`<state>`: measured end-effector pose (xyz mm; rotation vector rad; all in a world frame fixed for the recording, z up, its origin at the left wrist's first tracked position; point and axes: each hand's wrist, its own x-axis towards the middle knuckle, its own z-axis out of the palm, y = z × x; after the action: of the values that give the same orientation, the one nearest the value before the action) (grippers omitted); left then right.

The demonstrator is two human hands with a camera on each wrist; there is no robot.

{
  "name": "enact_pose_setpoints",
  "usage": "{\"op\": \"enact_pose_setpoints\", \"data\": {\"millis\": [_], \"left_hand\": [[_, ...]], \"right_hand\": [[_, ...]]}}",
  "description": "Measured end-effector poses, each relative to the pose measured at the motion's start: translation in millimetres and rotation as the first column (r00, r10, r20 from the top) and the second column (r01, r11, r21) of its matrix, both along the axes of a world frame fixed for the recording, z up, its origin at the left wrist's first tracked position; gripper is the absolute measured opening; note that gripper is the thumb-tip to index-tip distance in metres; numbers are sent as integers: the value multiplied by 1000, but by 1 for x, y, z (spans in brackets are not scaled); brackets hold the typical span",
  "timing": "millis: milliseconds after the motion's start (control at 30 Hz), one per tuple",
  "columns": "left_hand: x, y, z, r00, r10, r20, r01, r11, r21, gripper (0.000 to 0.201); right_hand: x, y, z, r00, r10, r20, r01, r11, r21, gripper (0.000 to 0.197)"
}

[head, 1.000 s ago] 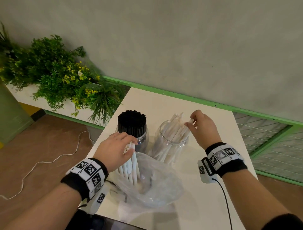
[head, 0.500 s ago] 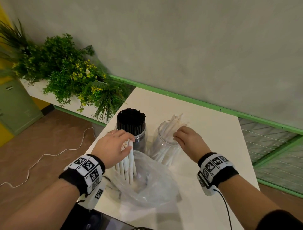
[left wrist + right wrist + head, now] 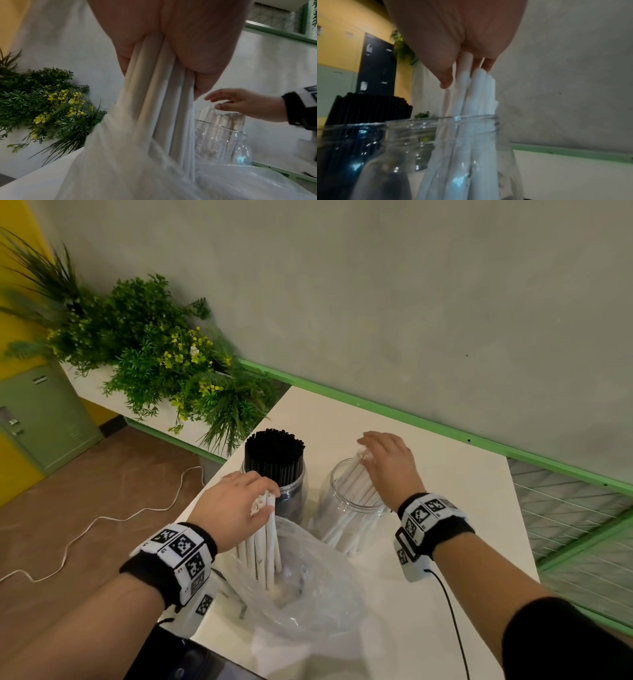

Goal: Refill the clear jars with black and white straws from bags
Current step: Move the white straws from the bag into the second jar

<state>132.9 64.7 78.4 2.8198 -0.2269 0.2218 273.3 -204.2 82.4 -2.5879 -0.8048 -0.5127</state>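
Beside the clear plastic jar of white straws (image 3: 346, 501), left hand (image 3: 233, 508) clamps 1 white straw bundle (image 3: 263, 542); right hand (image 3: 390, 463), fingers apart, should steady contents before insertion.

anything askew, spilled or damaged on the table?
Nothing spilled or damaged. The white straws in the right clear jar lean to its far side instead of standing upright like the packed black straws; the right hand rests on their tops.
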Motion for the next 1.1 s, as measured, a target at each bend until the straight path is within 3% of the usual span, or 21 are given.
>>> {"op": "enact_pose_setpoints", "data": {"millis": [100, 167, 300, 433, 533, 633, 800, 967, 1100], "left_hand": [[0, 2, 0, 1000, 7, 1, -7, 1000, 7, 40], [1, 2, 0, 1000, 12, 4, -12, 1000, 12, 40], [3, 1, -1, 1000, 9, 1, -9, 1000, 15, 42], [2, 2, -1, 1000, 15, -3, -15, 1000, 19, 41], [1, 2, -2, 1000, 18, 0, -18, 1000, 11, 40], [2, 2, -2, 1000, 23, 2, -23, 1000, 6, 39], [1, 3, -1, 1000, 24, -16, -24, 1000, 8, 39], [3, 2, 0, 999, 26, -41, -26, 1000, 15, 41], [4, 2, -1, 999, 20, -34, -20, 1000, 9, 38]], "right_hand": [[-8, -22, -5, 997, -74, 19, 70, 985, 156, 45], [-14, -37, -10, 999, -50, -7, 50, 991, 125, 53], [-13, -48, -26, 992, -54, -117, 43, 994, -97, 57], [1, -33, -24, 979, 34, -201, -37, 999, -14, 59], [12, -18, -19, 944, 121, -306, -107, 992, 64, 80], [20, -6, -21, 936, 66, -345, -53, 997, 48, 81], [18, 0, -34, 988, -31, -149, 36, 999, 32, 60], [20, 2, -30, 994, -39, 100, 21, 984, 174, 33], [26, 6, -17, 982, -39, 182, 12, 989, 149, 31]]}}
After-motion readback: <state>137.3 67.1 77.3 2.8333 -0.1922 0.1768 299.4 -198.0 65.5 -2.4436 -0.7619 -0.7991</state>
